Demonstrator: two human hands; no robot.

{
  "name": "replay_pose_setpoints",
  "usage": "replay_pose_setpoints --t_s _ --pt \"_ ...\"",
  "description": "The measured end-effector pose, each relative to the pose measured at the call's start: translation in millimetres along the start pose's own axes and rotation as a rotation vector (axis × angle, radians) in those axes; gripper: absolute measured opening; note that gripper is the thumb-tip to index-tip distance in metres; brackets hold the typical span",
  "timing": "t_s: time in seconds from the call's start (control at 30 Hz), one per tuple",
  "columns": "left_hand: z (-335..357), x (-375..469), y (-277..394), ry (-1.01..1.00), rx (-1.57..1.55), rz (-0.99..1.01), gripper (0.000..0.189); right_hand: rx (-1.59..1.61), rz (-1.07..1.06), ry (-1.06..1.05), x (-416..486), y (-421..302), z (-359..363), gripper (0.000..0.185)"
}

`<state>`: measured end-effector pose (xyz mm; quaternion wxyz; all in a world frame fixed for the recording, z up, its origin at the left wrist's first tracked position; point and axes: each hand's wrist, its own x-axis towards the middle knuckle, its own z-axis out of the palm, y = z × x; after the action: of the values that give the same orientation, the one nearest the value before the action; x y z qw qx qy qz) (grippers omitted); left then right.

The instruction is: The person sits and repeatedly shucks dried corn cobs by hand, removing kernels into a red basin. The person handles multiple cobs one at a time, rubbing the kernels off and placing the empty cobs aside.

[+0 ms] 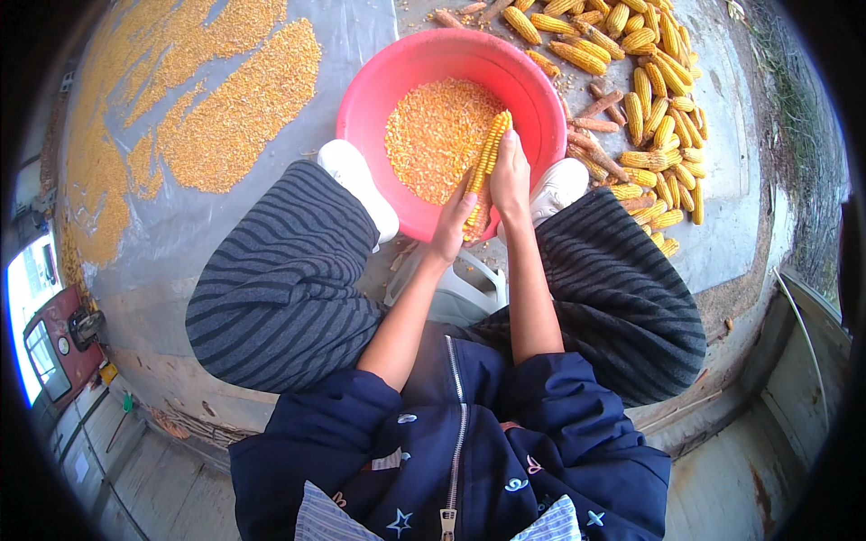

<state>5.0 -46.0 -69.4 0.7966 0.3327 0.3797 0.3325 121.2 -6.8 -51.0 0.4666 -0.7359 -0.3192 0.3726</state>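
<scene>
Over the near right part of a red plastic basin, my two hands meet on a yellow corn ear. My left hand grips its lower end, thumb up along the side. The right hand lies along its right side, fingers pointing away from me. Reddish bare cob shows between my palms; whether it is a separate cob or a stripped side of the ear, I cannot tell. Loose corn kernels cover the basin's bottom.
At the right lies a heap of corn ears, with several stripped cobs nearer the basin. Kernels are spread over a grey sheet at the left. White shoes flank the basin; a pale plastic stool is beneath me.
</scene>
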Motion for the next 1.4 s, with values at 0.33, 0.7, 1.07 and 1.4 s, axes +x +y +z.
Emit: replay_pose_setpoints --t_s 0.33,0.7,1.07,1.4 --pt "9.2 -1.3 8.1 -0.047 0.192 0.192 0.061 0.416 0.033 -0.051 12.5 -4.2 -5.5 0.042" --pt "14.1 -10.2 10.0 0.013 0.143 0.295 0.061 0.447 -0.064 -0.064 3.9 -21.2 -0.2 0.037" --pt "17.1 -14.9 14.1 0.003 0.334 0.388 0.062 0.737 0.157 -0.148 -5.1 -47.8 -10.3 0.028" --pt "19.9 -21.9 17.4 0.043 0.291 0.465 0.06 0.799 0.07 -0.205 -10.9 -51.0 -7.6 0.027"
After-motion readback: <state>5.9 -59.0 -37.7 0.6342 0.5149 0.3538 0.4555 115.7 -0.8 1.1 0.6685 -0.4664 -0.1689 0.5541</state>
